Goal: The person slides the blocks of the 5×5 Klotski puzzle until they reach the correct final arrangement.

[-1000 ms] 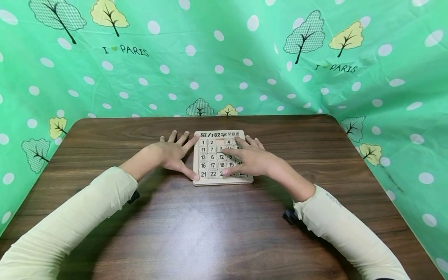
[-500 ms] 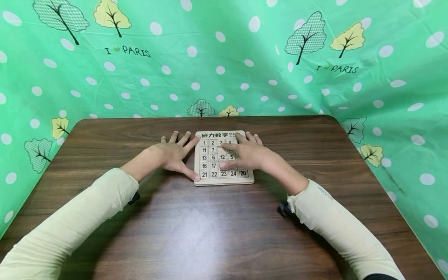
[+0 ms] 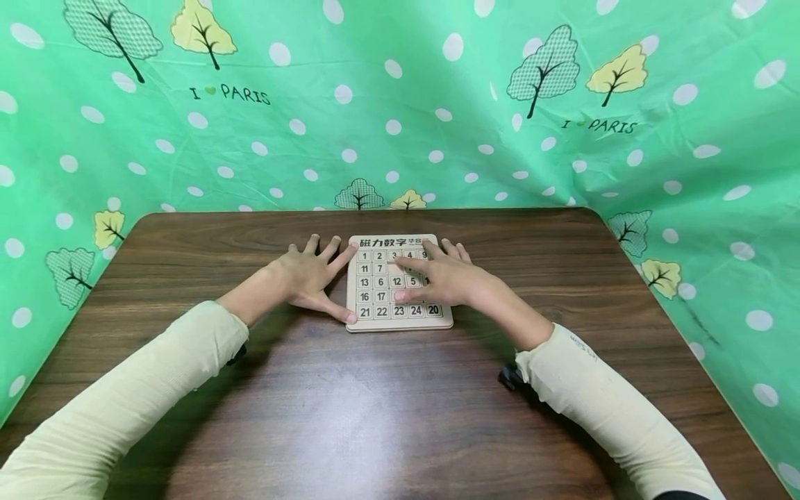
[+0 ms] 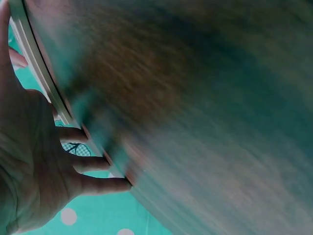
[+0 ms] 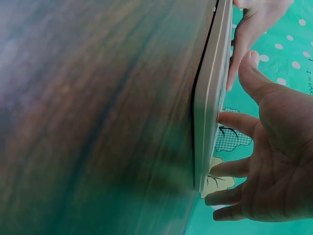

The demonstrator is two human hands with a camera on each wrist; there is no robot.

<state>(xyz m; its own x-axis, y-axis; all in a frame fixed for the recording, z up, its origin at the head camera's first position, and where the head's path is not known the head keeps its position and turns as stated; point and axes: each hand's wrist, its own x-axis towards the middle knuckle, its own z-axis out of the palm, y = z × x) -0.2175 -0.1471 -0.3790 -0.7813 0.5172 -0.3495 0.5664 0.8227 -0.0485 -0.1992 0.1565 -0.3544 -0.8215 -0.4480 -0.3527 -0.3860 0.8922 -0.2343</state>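
A pale wooden number-slide puzzle (image 3: 375, 323) lies flat near the table's far side, its tiles facing up. My left hand (image 3: 305, 278) is spread along its left side, index fingertip at the top left corner and thumb at the bottom left. Over the right half extends my right hand (image 3: 461, 279), fingers apart, hiding several tiles. Its index fingertip touches the board just below the number 3 tile (image 3: 394, 255), at the gap in the second row. In the right wrist view, the right index finger (image 5: 239, 122) reaches the board's face and the thumb is raised off it.
The brown wood-grain table (image 3: 350, 410) extends on all sides of the puzzle. A green dotted curtain (image 3: 400, 104) with printed trees hangs behind and beside it. Both forearms wear pale sleeves (image 3: 144, 375), with a dark wrist camera (image 3: 510, 377) under the right one.
The number 3 tile has slid up from the second row into the top row, leaving the gap below it. My right hand moved slightly upward with it; the left hand stayed in place.
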